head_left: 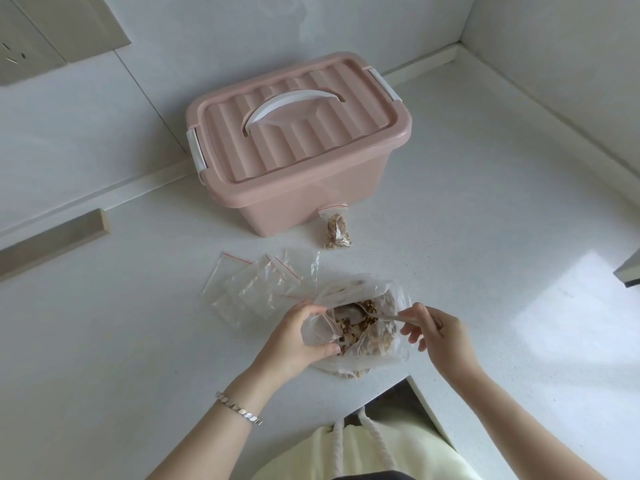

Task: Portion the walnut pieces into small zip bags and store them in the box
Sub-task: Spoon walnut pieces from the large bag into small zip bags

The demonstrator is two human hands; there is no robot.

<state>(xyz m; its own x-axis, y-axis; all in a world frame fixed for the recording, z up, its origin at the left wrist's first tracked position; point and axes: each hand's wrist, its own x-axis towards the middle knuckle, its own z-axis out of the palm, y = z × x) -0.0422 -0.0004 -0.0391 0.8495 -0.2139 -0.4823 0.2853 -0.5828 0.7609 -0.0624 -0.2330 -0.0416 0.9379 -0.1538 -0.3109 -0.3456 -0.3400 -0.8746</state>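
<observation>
While left hand pinches small bag, right hand grips half-hidden spoon.

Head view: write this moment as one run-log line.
left hand: holds small clear zip bag | right hand: grips metal spoon in walnut pieces | pink plastic box: lid on | filled zip bag: in front of box

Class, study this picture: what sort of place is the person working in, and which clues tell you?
Probably a home kitchen corner: a white speckled countertop with an upstand along the walls, a wall socket at upper left, and a pink lidded storage box.
</observation>
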